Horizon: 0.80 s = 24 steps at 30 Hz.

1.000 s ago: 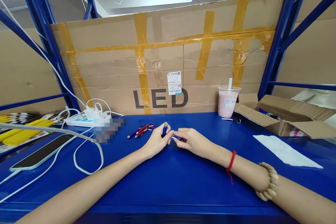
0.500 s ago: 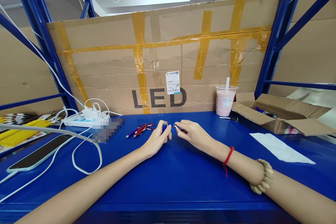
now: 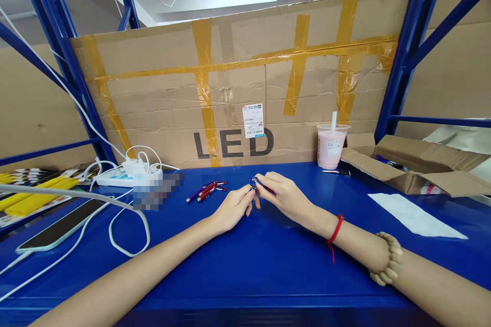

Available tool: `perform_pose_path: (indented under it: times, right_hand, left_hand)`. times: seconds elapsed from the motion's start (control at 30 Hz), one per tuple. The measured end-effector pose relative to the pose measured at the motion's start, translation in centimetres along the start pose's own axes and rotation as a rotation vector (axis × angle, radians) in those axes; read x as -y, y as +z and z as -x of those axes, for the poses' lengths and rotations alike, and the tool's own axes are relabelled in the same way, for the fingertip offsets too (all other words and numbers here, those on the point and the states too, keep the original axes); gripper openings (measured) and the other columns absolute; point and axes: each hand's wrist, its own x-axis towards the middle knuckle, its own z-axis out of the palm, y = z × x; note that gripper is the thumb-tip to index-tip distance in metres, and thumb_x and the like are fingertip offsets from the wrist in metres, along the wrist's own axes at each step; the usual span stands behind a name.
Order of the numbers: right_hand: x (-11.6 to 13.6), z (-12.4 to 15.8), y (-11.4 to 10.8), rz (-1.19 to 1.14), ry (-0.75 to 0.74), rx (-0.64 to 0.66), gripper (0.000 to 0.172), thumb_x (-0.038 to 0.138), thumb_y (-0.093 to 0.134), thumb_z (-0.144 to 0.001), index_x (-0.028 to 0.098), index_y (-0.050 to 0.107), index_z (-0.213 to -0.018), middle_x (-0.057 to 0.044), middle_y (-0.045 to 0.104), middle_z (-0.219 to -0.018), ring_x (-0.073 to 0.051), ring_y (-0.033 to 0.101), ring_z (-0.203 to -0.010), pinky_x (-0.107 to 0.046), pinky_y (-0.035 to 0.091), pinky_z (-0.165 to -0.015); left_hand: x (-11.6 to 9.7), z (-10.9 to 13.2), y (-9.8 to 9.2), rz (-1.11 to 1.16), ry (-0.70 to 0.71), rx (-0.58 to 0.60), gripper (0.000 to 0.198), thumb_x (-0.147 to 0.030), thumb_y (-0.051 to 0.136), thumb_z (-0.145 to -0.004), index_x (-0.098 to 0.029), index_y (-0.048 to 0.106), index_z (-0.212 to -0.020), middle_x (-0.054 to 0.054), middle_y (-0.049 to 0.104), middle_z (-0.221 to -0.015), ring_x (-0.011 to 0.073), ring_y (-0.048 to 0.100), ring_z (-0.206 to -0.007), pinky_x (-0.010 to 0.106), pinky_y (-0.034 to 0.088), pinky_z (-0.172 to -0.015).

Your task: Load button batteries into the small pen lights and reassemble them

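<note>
My left hand [image 3: 230,210] and my right hand [image 3: 284,195] meet fingertip to fingertip over the middle of the blue shelf [image 3: 276,265]. Pinched in the right fingers is a blue looped clip [image 3: 253,181], its lower end against the left thumb and forefinger. My left hand is closed; the small blue tube it held half a second ago is now mostly hidden by the fingers. Just left of the hands lie a purple metal tube [image 3: 195,194] and a red metal tube [image 3: 207,192], slim like penlights, with clips at their ends.
Behind stands a taped cardboard sheet [image 3: 169,112]. A pink drink cup [image 3: 330,148], a dark pen [image 3: 337,172], an open carton [image 3: 402,179] and white paper [image 3: 416,214] are to the right. At left are a power strip [image 3: 111,179], white cables and a phone [image 3: 61,225].
My hands have come together, bringing the blue clip to the left fingertips. My left hand has turned, so the blue tube's metal end no longer shows. The view has shifted slightly.
</note>
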Motion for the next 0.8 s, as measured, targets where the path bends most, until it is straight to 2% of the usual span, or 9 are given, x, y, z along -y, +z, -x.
perform_pose_path:
  times: [0.13,0.6,0.8]
  right_hand:
    - [0.17,-0.20,-0.02,-0.032,0.031,0.035,0.028,0.026,0.036,-0.094,0.011,0.059,-0.098,-0.005,0.058,-0.075,-0.011,0.052,-0.069,-0.023,0.045,-0.066]
    - [0.48,-0.26,-0.08,-0.184,0.096,0.081,0.029,0.028,0.035,-0.095,0.014,0.058,-0.106,-0.005,0.058,-0.085,-0.011,0.053,-0.080,-0.022,0.045,-0.076]
    - [0.46,-0.27,-0.03,-0.199,0.121,0.100,0.030,0.030,0.034,-0.095,0.015,0.059,-0.103,-0.005,0.058,-0.083,-0.011,0.053,-0.076,-0.023,0.045,-0.074]
  left_hand:
    - [0.01,-0.04,0.13,0.047,0.030,0.006,0.037,-0.044,0.025,-0.094,-0.015,0.044,-0.080,0.002,0.056,-0.072,0.0082,0.044,-0.049,0.022,0.039,-0.053]
    - [0.13,0.05,0.04,0.131,0.040,-0.005,0.034,-0.044,0.025,-0.094,-0.016,0.040,-0.081,0.003,0.058,-0.072,0.0082,0.045,-0.049,0.022,0.037,-0.050]
    - [0.15,0.19,0.05,0.123,0.034,-0.023,0.034,-0.044,0.025,-0.094,-0.016,0.040,-0.081,0.002,0.058,-0.072,0.0079,0.043,-0.049,0.022,0.036,-0.050]
